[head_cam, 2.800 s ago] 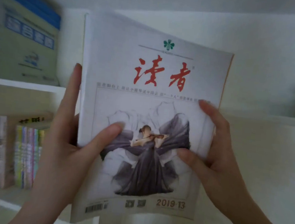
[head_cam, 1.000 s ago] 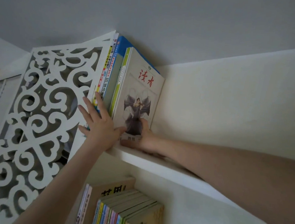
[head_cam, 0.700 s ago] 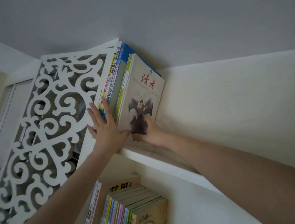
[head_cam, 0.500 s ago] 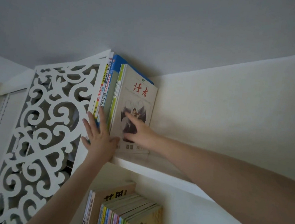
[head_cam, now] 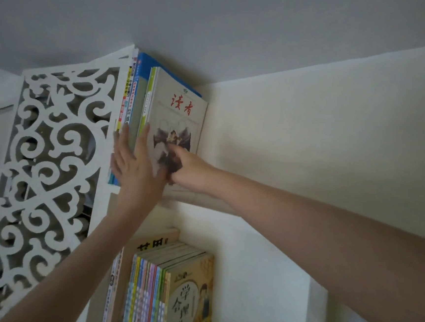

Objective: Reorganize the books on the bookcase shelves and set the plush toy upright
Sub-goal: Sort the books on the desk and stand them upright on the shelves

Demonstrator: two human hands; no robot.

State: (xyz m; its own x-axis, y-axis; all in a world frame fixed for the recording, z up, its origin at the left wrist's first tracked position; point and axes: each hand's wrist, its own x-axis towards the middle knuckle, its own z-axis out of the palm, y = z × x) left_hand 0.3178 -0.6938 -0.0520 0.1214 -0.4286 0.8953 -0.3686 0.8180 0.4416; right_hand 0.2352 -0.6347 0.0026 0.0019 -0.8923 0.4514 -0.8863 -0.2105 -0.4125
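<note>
Head view: magazine, upright at the right end of the book row on the top shelf — left hand flat, fingers straight on the spines; right hand pressing its cover, finger curl too blurred to tell. Risk: nothing props the thin magazine's right side — released, it may slump or slide off.

— Where is room left on the top shelf?
— To the right of the magazine, along the wall; its front is crossed by the right hand and forearm.
— And to the left?
— It is closed by the carved panel; the books are packed against it, their spines covered by the left hand.
— Below?
— Space is left between the lower books and the divider.
</note>
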